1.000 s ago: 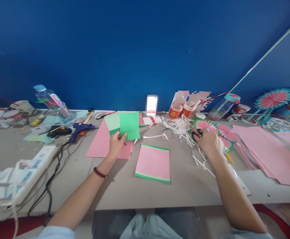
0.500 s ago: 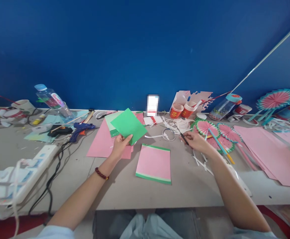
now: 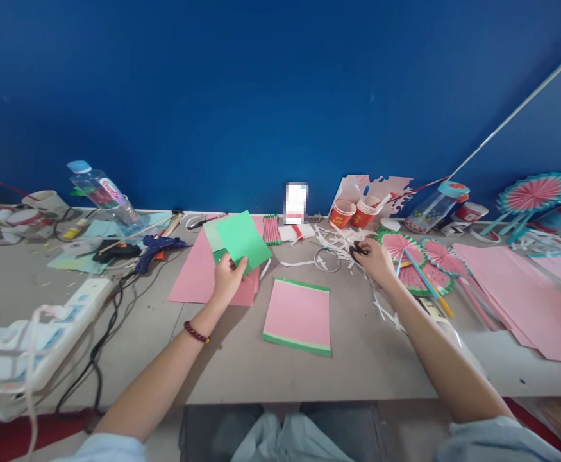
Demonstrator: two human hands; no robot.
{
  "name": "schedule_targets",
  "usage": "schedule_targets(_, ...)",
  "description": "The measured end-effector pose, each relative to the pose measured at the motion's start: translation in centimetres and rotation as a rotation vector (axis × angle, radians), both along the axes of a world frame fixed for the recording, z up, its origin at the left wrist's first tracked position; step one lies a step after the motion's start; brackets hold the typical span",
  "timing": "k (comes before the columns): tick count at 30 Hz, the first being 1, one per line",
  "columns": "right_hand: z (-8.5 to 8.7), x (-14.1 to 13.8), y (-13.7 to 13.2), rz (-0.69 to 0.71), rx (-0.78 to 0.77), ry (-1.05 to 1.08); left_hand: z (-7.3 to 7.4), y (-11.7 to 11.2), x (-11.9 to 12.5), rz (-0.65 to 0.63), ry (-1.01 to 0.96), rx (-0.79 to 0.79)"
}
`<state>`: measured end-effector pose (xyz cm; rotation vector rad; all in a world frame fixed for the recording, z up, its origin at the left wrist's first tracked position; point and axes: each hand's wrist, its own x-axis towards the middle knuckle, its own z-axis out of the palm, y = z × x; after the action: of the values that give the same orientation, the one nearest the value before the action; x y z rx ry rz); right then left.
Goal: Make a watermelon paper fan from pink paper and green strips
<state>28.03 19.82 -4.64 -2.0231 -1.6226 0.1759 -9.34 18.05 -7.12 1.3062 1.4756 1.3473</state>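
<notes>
My left hand [image 3: 230, 276] pinches a green sheet of paper [image 3: 244, 239] by its lower edge, above pink paper [image 3: 190, 276] and a pale green sheet. My right hand [image 3: 376, 258] is closed round the black handles of scissors [image 3: 358, 251]. Their blades are hard to make out against the white paper strips [image 3: 331, 242] behind them. Between my hands, on the table, lies a pink sheet with green strips along two edges [image 3: 297, 316]. A folded pink and green piece [image 3: 271, 231] stands near the wall.
To the left are a blue glue gun [image 3: 158, 249], a plastic bottle [image 3: 104, 192] and a white power strip [image 3: 75, 327] with cords. Red paper cups [image 3: 342, 213], watermelon paper fans [image 3: 402, 249] and pink sheets [image 3: 515, 295] are at the right. A blue wall [image 3: 280, 102] rises behind.
My right hand has moved slightly away from me, and the scissors have turned so their handle loops show. My left hand has shifted a little left with the green paper, which has rotated.
</notes>
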Motion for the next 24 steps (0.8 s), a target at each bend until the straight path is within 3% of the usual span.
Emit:
schedule_targets(3,0.1,-0.1,0.7,-0.087,-0.11,-0.155,0.1,0.2,-0.6,0.073,0.131,0.082)
schedule_targets(7,-0.5,0.0,1.0,-0.014,-0.197,-0.35,0.2,0.6,-1.2,0.112,0.209,0.126)
schedule_targets(12,-1.5,0.8,1.5,0.021,-0.18,-0.277,0.5,0.7,-1.3,0.156,0.319,0.145)
schedule_targets(18,-0.9,1.5,2.1,0.178,-0.192,-0.22,0.7,0.7,-1.8,0.176,0.468,0.125)
schedule_targets(24,-0.3,-0.4,2.3,0.403,-0.065,-0.27,0.1,1.2,-2.2,0.148,0.508,0.094)
